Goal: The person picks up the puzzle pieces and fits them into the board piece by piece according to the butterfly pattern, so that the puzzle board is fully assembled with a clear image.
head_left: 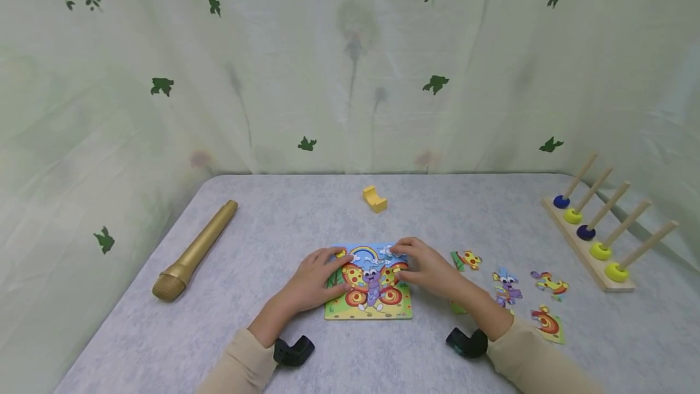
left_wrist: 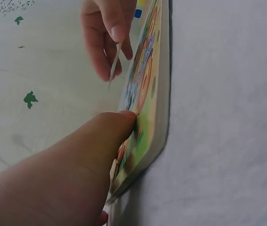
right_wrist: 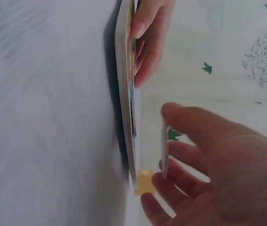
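Note:
A butterfly picture puzzle board with a rainbow and blue sky lies flat on the table. My left hand rests on its left side; in the left wrist view the thumb presses the board's face, and most other fingers are hidden. Over the board's right side, my right hand pinches a thin puzzle piece between thumb and fingers. The piece is seen edge-on, slightly above the board, so its picture is hidden. Several loose pieces, among them a purple one and a red spiral one, lie to the right.
A gold microphone lies at the left. Behind the board is a small yellow block. On the right stands a wooden peg rack with blue and yellow rings. A printed cloth hangs behind the table.

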